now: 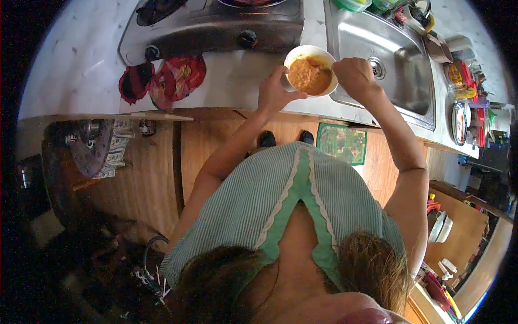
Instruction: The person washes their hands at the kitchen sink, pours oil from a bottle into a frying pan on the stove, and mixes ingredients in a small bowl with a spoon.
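A white bowl (326,55) stands at the counter's front edge, between the stove and the sink. Inside it is a lumpy orange-brown mixture (308,78). My left hand (276,96) grips the bowl's left side, with the thumb along the near side and the fingers on the far left. At the right rim my right hand (353,74) is closed in a fist. Whatever it holds, if anything, is hidden by the fingers.
A gas stove (216,32) is at the back left, with crumpled red cloths (178,78) before it. A steel sink (402,89) lies to the right. Beyond it are jars and packets (464,78). A green mat (341,143) is on the floor.
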`<state>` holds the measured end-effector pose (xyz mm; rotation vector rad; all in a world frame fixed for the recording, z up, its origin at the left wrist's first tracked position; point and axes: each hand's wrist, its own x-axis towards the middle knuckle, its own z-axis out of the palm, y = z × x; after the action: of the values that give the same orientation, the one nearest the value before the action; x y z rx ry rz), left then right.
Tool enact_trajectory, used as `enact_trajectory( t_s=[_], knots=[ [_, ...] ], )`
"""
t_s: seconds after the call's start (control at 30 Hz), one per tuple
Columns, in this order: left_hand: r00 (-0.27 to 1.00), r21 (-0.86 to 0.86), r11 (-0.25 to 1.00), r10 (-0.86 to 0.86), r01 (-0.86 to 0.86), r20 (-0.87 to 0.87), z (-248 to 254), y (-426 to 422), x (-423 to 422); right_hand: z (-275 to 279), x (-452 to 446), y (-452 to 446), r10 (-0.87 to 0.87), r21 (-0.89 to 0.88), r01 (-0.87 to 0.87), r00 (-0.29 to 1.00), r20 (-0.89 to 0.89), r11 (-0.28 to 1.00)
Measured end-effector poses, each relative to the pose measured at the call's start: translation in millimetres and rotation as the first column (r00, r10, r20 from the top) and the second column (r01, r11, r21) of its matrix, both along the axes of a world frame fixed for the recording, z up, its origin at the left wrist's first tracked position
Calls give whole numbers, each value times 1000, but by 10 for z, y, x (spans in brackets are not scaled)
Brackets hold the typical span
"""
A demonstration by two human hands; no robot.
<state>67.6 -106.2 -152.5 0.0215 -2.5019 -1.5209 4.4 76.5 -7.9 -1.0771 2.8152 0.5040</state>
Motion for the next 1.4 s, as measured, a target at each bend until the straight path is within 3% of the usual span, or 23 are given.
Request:
enact_trajectory(
  t_s=[0.17, 0.27, 0.3, 0.4, 0.5, 0.6, 0.7, 0.8, 0.83, 0.93, 1.07, 1.17, 1.3, 1.4],
  knots=[
    [1000, -4, 1000, -21, 21, 8, 74, -9, 2, -16, -125, 78, 154, -137, -157, 988, -31, 978],
    [999, -11, 1000, -25, 25, 28, 83, -29, -7, -82, -373, 99, 123, -213, -154, 981, -148, 965],
    [999, -9, 1000, -28, 28, 37, 85, -25, -1, -28, -363, 8, 9, -202, -28, 995, -98, 979],
    [999, -23, 999, -30, 31, 24, 95, -30, 12, -34, -294, -145, -58, -32, 55, 994, -89, 998],
    [999, -72, 997, -33, 34, 10, 67, -38, -19, 115, -151, -184, -9, 177, 5, 1000, 25, 984],
    [990, -120, 992, 14, -31, -140, 22, -18, -18, 97, -147, -101, 87, 81, -92, 994, 68, 992],
    [985, -143, 989, 23, -48, -169, -12, -26, -30, 85, -239, -65, 29, -94, -19, 994, 104, 995],
    [976, -122, 991, 20, -47, -219, -35, -33, -38, 11, -405, 66, -136, -155, 151, 985, 103, 976],
    [991, -94, 995, 7, -20, -130, -19, -36, -19, -68, -420, 141, -80, -149, 86, 996, 44, 985],
    [998, -45, 998, -30, 33, 53, 27, -36, -10, -430, -315, 341, 28, -417, -64, 995, -91, 907],
    [1000, -48, 999, 3, -4, -2, -9, -17, -49, -254, -10, 312, -33, -238, 57, 994, 102, 970],
    [999, -34, 999, 34, -35, -39, -178, -12, -72, -148, 128, 446, 40, -523, 16, 995, 95, 852],
    [998, 69, 997, 39, -42, 42, -154, 28, -67, -424, 88, 462, -25, -313, 42, 998, 58, 949],
    [1000, 137, 991, -5, 5, -2, -171, 20, -78, -511, -60, 515, -106, -524, 69, 994, -41, 849]
  ],
)
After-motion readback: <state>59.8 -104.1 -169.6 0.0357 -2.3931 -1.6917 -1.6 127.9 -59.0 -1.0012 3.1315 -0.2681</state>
